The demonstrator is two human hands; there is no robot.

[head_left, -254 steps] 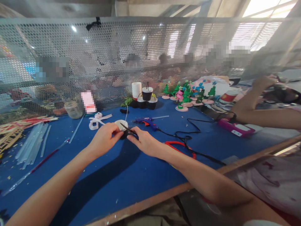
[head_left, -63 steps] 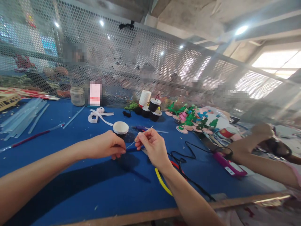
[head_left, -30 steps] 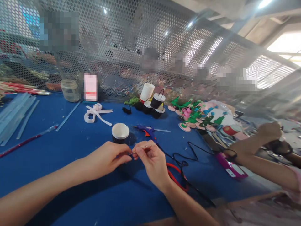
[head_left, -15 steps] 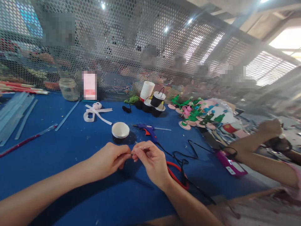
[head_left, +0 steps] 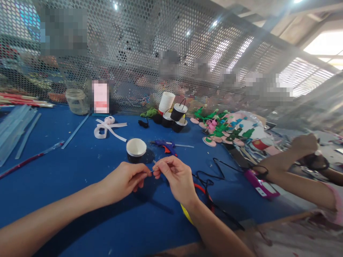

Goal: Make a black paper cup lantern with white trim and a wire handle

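Left hand (head_left: 131,181) and right hand (head_left: 177,180) are both pinching a thin strand (head_left: 151,171), really close together. Black-and-white cup (head_left: 136,155) just sits upright beyond them on the blue table (head_left: 88,164), glue gun (head_left: 160,143) nearby.

Honestly can't make out the thin strand (head_left: 151,171) between the left hand (head_left: 130,180) and right hand (head_left: 178,176), too tiny. Right hand blocks the glue gun (head_left: 166,144)'s grip end, its wrist some red-and-yellow handles (head_left: 188,214). Glue sticks (head_left: 16,130) way left of the left hand run off-frame.
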